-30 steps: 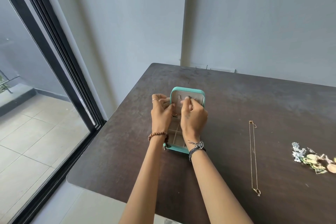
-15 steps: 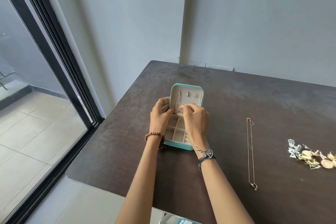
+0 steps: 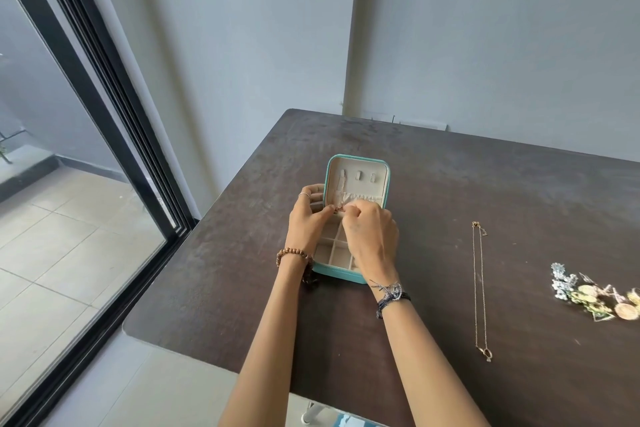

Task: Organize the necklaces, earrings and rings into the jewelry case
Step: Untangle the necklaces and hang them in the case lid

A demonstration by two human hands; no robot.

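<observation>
A dark brown table (image 3: pixel 485 204) stands against a grey wall (image 3: pixel 485 38); a black-framed sliding glass door (image 3: pixel 83 87) leftward; pale floor tiles (image 3: pixel 45 253) outside.

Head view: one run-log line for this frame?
case open | left hand + right hand pinch rose-gold necklace at lid pocket | gold necklace, earrings on table

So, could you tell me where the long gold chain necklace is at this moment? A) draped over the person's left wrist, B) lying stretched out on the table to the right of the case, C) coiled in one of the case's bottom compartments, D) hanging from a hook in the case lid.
B: the gold chain necklace lies straight on the dark table, apart from the open teal jewelry case and clear of both hands.
</observation>
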